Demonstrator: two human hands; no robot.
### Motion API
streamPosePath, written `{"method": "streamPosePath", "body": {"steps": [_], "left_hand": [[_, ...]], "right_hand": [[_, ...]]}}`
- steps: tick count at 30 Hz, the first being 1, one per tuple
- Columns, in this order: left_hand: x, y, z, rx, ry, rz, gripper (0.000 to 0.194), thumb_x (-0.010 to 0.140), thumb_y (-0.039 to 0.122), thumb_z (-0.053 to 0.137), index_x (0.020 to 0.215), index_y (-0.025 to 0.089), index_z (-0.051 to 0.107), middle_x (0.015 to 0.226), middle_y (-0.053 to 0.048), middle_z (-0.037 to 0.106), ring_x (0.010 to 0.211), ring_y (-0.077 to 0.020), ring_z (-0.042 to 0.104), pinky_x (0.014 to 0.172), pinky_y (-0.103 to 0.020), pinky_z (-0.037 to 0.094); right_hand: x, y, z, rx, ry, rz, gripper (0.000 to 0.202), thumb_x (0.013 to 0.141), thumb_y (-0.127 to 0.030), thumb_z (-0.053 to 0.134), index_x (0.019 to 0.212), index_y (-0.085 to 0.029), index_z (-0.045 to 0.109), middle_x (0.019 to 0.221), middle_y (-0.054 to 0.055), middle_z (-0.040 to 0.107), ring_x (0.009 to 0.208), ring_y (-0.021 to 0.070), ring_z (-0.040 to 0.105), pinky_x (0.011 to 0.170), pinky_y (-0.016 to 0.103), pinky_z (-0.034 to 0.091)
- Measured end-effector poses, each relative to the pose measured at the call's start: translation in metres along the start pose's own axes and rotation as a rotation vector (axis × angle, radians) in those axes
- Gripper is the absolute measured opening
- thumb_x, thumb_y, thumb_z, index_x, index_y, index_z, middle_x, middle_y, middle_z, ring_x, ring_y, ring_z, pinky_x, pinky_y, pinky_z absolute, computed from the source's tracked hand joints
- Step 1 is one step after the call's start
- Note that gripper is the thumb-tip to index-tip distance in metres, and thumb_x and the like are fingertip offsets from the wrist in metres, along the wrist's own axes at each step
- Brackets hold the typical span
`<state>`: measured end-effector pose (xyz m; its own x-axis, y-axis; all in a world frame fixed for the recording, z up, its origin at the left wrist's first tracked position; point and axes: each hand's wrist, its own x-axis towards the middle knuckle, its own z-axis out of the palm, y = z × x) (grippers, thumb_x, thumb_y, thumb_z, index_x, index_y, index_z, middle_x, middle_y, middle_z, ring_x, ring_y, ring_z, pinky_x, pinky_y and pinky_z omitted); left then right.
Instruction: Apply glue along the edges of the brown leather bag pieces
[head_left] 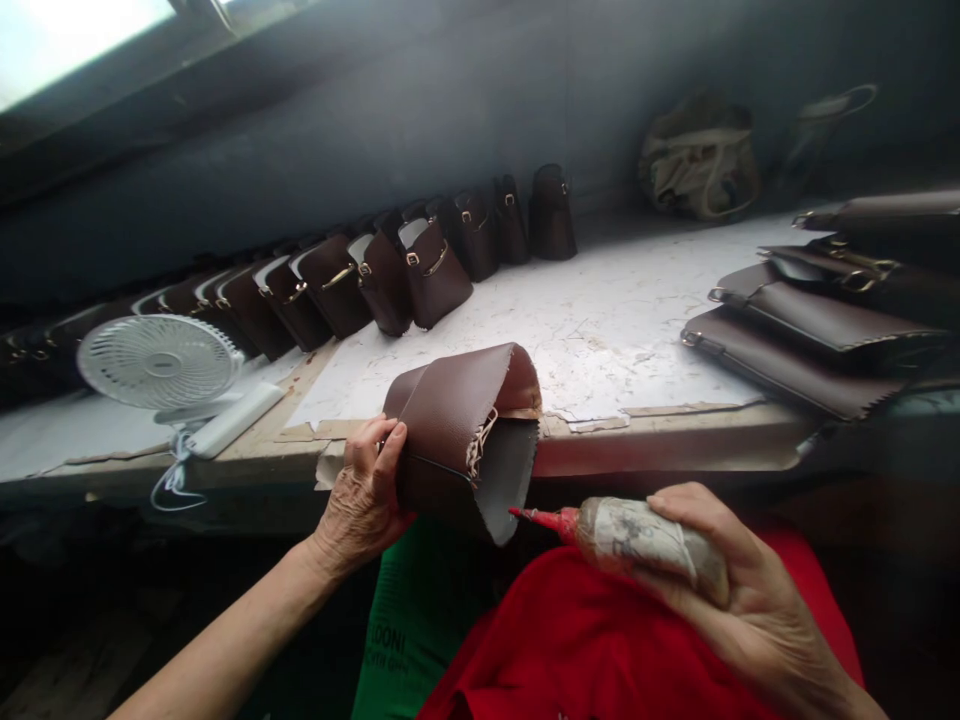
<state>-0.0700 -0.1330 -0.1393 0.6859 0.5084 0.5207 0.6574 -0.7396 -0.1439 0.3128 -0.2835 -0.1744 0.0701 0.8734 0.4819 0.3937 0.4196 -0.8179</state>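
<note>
My left hand [366,490] grips a brown leather bag piece [457,400] by its left end, thumb on top and fingers partly hidden behind it. The piece is tilted, with its open, zigzag-cut end facing right and a grey lining showing inside. Pale frayed threads or strips hang at that opening. In my right hand [742,580] is a glue bottle [645,540] with a worn, stained wrapping and a red nozzle. The nozzle tip points left, close to the lower zigzag edge of the lining; whether it touches I cannot tell.
Rows of brown bags [435,270] with gold buckles stand along the back left of the paper-covered table [600,330]. A white fan [161,360] with a cable sits at the left. Flat bag pieces [795,360] are stacked at the right. A cloth bag [701,155] lies by the wall.
</note>
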Motion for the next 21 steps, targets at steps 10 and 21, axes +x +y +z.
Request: {"method": "streamPosePath", "body": {"steps": [10, 21], "left_hand": [[-0.013, 0.010, 0.018, 0.045, 0.126, -0.016, 0.123, 0.080, 0.020, 0.080, 0.177, 0.020, 0.005, 0.150, -0.028, 0.040, 0.142, -0.0529, 0.045, 0.107, -0.079, 0.051], [-0.006, 0.026, 0.010, -0.003, 0.107, -0.103, 0.125, 0.081, 0.034, 0.088, 0.175, 0.020, 0.007, 0.151, -0.030, 0.037, 0.139, -0.0519, 0.051, 0.095, -0.069, 0.063]], "right_hand": [[0.003, -0.002, -0.002, -0.041, -0.024, -0.006, 0.031, 0.103, -0.031, 0.074, 0.131, -0.032, 0.059, 0.110, 0.003, 0.066, 0.086, 0.0132, 0.073, 0.073, 0.016, 0.059], [0.007, -0.005, -0.011, -0.060, -0.103, 0.019, 0.034, 0.103, -0.027, 0.073, 0.132, -0.033, 0.058, 0.109, 0.001, 0.066, 0.085, 0.0126, 0.072, 0.073, 0.017, 0.059]]}}
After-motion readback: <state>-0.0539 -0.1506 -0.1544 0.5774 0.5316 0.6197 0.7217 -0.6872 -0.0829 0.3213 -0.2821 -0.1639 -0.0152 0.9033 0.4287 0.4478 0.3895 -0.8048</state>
